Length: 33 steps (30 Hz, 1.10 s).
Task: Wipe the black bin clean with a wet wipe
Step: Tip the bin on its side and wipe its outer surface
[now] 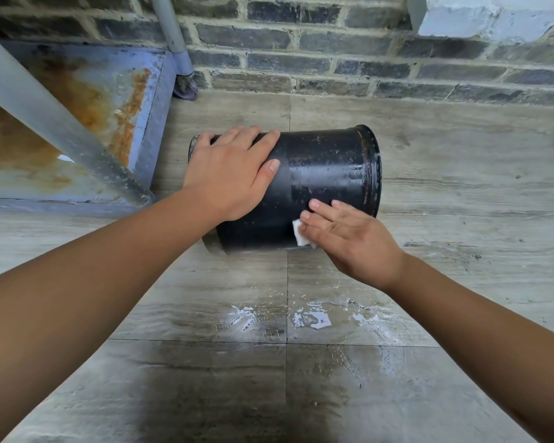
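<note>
In the head view the black bin (317, 180) lies on its side on the tiled floor (461, 174), close to the brick wall (333, 65), with the left hand (227, 174) spread flat over its top. The right hand (349, 238), fingers nearly straight, presses a wet wipe (301, 236) against its near flank. With water pooled on the tiles nearby, the round bin may roll or skid if the steadying palm eases.

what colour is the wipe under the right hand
White. The wipe shows best in the head view, pressed against the black bin by the right hand.
</note>
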Motion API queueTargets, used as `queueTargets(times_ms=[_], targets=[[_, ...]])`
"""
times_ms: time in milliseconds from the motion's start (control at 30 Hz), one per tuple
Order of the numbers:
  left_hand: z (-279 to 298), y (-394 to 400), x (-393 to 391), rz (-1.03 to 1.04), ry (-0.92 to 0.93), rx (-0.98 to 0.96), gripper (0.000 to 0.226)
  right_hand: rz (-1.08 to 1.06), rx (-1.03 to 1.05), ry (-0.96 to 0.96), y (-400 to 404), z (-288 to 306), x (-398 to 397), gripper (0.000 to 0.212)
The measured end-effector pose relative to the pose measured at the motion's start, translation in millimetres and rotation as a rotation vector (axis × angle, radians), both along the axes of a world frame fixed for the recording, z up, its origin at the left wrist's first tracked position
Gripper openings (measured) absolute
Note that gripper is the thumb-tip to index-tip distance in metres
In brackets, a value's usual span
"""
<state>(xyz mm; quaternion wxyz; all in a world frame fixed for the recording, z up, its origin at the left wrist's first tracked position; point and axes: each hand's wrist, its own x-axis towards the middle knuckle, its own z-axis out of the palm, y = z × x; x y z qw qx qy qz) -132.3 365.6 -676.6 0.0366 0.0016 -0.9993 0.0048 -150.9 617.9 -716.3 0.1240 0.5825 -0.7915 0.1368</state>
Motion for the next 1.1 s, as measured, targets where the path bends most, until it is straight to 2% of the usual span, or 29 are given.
queueTargets(times_ms=[67,133,267,333,367,433,533,600,700,900,1000,1100], targets=[[-1.2,-2.6,-3.7,0.004,-0.003,0.000,0.059,-0.025,-0.010,-0.125,0.6,4.7,5.4,0.023],[-1.7,-5.4,-10.8,0.005,-0.016,0.008,0.059,-0.137,-0.119,-0.348,-0.7,14.4,8.2,0.022],[-1.0,-9.4,-23.4,0.000,-0.010,-0.006,0.056,-0.615,-0.565,-0.887,-7.2,36.7,-15.7,0.016],[-1.1,-10.0,-25.6,0.003,0.009,-0.018,0.056,-0.740,-0.785,-1.040,-10.5,46.6,-36.5,0.014],[-1.4,-9.2,-26.3,0.010,0.014,-0.024,0.056,-0.757,-0.820,-1.013,-12.7,50.4,-45.8,0.014],[-2.5,-5.8,-28.9,0.041,0.015,-0.022,0.055,-0.731,-0.772,-0.839,-21.1,53.9,-58.2,0.016],[-5.7,-3.3,-33.1,0.080,0.013,0.003,0.052,-0.583,-0.581,-0.479,-41.3,47.6,-61.7,0.007],[-7.9,-5.0,-34.0,0.085,0.022,0.018,0.052,-0.462,-0.384,-0.338,-53.1,38.9,-56.5,0.002],[-9.8,-7.0,-36.0,0.083,0.025,0.032,0.052,-0.330,-0.144,-0.245,-53.9,24.6,-43.2,0.019],[-11.3,-9.5,-39.3,0.075,0.049,0.028,0.052,-0.047,0.133,-0.031,-35.4,-14.2,-16.7,0.022],[-10.8,-9.7,-39.1,0.078,0.053,0.025,0.053,-0.040,0.332,-0.060,-21.3,-40.5,1.4,0.027],[-10.3,-7.4,-37.0,0.076,0.052,0.017,0.053,-0.130,0.515,-0.191,-10.3,-53.5,8.9,0.035]])
